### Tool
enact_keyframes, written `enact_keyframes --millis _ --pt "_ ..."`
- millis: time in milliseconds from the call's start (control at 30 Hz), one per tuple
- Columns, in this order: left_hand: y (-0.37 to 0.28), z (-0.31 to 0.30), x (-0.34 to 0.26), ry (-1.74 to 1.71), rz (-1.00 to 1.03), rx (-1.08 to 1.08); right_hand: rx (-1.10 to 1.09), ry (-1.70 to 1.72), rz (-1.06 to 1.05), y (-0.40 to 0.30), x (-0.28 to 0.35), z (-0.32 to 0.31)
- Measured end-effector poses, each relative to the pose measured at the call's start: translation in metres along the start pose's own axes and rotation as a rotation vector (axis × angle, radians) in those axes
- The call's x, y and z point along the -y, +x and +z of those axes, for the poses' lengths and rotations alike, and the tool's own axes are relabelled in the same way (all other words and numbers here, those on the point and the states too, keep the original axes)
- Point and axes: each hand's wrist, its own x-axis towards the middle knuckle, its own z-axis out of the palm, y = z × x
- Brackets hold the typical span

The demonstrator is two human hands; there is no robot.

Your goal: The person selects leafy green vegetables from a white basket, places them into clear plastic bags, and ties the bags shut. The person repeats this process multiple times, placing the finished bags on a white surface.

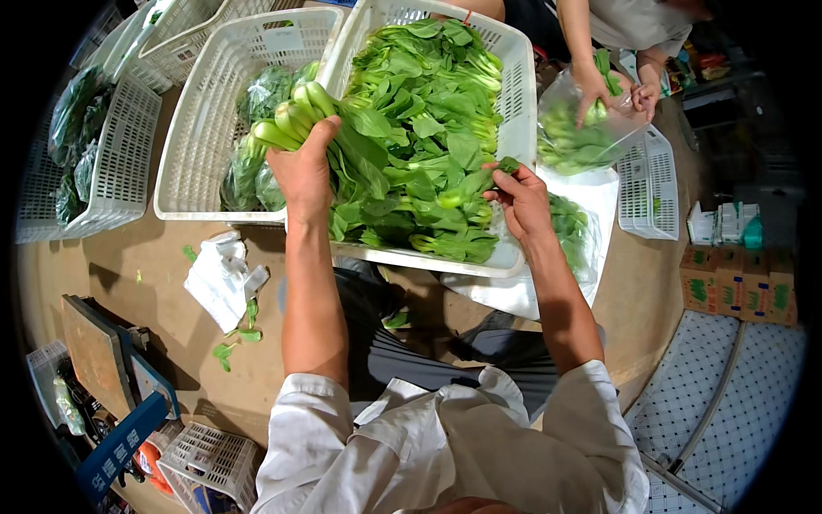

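Note:
My left hand [303,170] grips a bunch of bok choy [302,115], its pale stem ends pointing up and left and its leaves spreading right. My right hand [525,200] pinches a small green leaf [509,165] between thumb and fingers at the right side of a white plastic crate [521,122]. Loose bok choy [424,96] fills that crate in layers. Left of it stands a second white crate [186,154], where several clear bags of greens [247,173] lie along its right side.
Across from me, a person's hands [594,93] hold bok choy in a clear plastic bag [584,135]. A white basket [648,186] stands beside it. White plastic bags [221,279] and fallen leaves lie on the floor. A platform scale [99,360] stands at left, cardboard boxes [738,286] at right.

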Motion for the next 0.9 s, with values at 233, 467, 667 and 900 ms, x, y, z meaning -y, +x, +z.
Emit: enact_keyframes --millis 233,467,667,900 --pt "-0.012 0.006 0.011 -0.087 -0.664 0.361 -0.014 0.559 -0.144 0.002 0.014 0.003" --pt "-0.044 0.041 0.020 -0.403 -0.736 0.511 0.042 0.625 -0.039 -0.007 -0.008 0.042" --pt "-0.021 0.015 -0.003 0.083 -0.092 0.284 0.039 0.008 -0.087 -0.002 0.014 0.025" --pt "-0.008 0.002 -0.003 0.285 0.419 -0.182 0.130 -1.080 -0.083 0.016 -0.029 0.023"
